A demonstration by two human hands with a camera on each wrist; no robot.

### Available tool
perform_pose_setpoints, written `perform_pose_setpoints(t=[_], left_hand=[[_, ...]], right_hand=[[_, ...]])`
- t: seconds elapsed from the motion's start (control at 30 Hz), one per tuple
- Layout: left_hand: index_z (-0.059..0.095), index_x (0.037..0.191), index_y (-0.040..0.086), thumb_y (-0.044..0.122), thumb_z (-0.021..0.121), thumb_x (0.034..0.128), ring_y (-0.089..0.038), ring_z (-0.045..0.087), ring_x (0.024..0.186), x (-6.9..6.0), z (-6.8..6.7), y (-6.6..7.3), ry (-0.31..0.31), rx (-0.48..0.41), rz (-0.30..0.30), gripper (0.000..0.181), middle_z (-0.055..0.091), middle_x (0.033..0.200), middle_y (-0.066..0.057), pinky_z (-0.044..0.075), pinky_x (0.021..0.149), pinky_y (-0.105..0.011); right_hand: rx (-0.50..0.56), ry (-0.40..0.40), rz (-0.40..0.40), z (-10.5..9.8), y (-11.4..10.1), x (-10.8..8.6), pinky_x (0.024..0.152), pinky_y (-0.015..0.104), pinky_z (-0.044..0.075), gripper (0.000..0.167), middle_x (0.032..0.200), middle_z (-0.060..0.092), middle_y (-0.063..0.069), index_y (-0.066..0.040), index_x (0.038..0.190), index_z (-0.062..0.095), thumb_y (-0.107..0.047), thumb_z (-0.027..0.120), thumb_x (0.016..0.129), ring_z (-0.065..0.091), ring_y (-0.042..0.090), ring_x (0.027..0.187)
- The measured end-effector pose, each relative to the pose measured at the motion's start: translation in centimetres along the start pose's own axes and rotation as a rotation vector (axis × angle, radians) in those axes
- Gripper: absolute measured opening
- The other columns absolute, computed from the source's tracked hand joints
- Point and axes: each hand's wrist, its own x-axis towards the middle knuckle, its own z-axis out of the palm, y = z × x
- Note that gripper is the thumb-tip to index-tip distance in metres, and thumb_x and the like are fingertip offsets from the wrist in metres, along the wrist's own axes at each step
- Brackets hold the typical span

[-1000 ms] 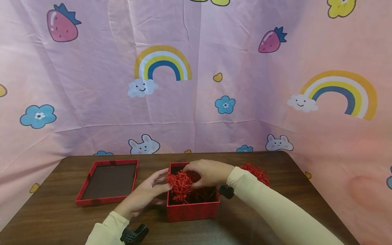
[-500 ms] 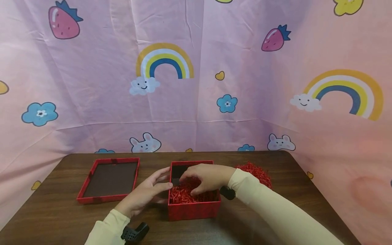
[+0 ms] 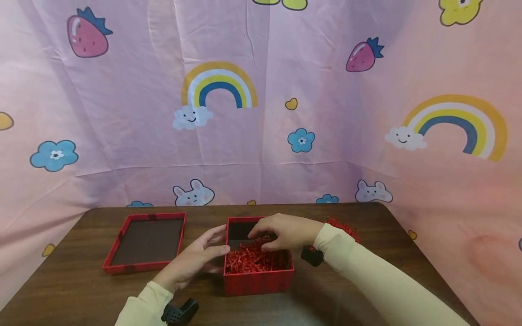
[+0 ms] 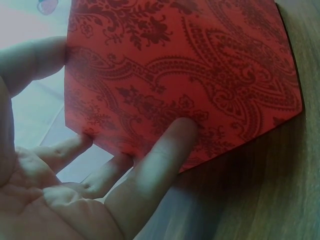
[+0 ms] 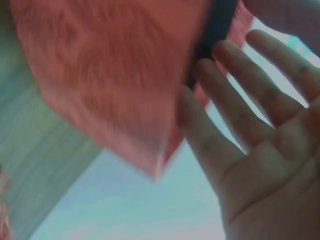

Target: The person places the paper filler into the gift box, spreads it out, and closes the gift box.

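A red patterned box (image 3: 258, 284) stands uncovered, with red shredded paper (image 3: 250, 260) in its nearer part; some dark interior shows at the back left. My left hand (image 3: 195, 257) rests against the box's left side, thumb near the rim. In the left wrist view, that hand's extended fingers touch the patterned wall (image 4: 175, 85). Over the box's opening, my right hand (image 3: 289, 232) is spread above the paper. The right wrist view shows this hand (image 5: 272, 155) with lengthened, separated fingers at the box's rim and nothing visible in them.
A shallow red tray-like lid (image 3: 147, 244) with a dark inside lies on the wooden table (image 3: 73, 290) to the left. Behind my right forearm sits a pile of red shredded paper (image 3: 344, 228). A patterned cloth (image 3: 228, 149) hangs behind the table.
My right hand has let go of a clump of shredded paper, which now lies in the box, and has shifted slightly right and back. The left hand stays by the box.
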Motion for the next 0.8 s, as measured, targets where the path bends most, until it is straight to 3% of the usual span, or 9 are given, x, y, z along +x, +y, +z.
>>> perform_pose_setpoints(t=[0.17,0.43,0.6,0.8], left_hand=[[0.018,0.164,0.012,0.028,0.065,0.1019,-0.051,0.044,0.140,-0.1,0.2,-0.1,0.003,0.000,0.003,0.080,0.015,0.168,-0.029,0.057,0.092,-0.059],[0.019,0.164,0.013,0.029,0.066,0.1018,-0.050,0.046,0.139,0.1,-0.1,-0.4,0.015,0.009,0.006,0.080,0.015,0.168,-0.029,0.057,0.091,-0.059],[0.018,0.164,0.014,0.029,0.066,0.1018,-0.049,0.047,0.138,0.0,-0.2,-0.4,0.013,0.024,0.008,0.080,0.014,0.168,-0.028,0.057,0.091,-0.058],[0.019,0.164,0.013,0.029,0.065,0.1017,-0.051,0.044,0.140,0.1,0.0,0.0,0.003,0.025,0.011,0.080,0.014,0.168,-0.028,0.057,0.092,-0.058]], right_hand=[[0.037,0.148,0.050,-1.9,1.1,-3.0,0.103,0.041,0.054,0.039,0.136,0.065,0.000,-0.017,0.138,0.064,-0.017,0.071,0.100,0.063,0.022,0.123],[0.119,0.341,0.163,-3.3,6.0,-8.4,0.103,0.050,0.053,0.048,0.143,0.061,0.008,-0.013,0.145,0.057,-0.014,0.072,0.099,0.061,0.030,0.128],[0.085,0.427,0.256,-2.8,9.4,-11.4,0.109,0.060,0.044,0.055,0.149,0.056,0.007,-0.018,0.149,0.054,-0.020,0.074,0.098,0.054,0.034,0.136],[0.042,0.446,0.323,-0.8,11.7,-14.3,0.111,0.064,0.040,0.064,0.155,0.048,0.012,-0.016,0.152,0.049,-0.030,0.076,0.096,0.044,0.041,0.143]])
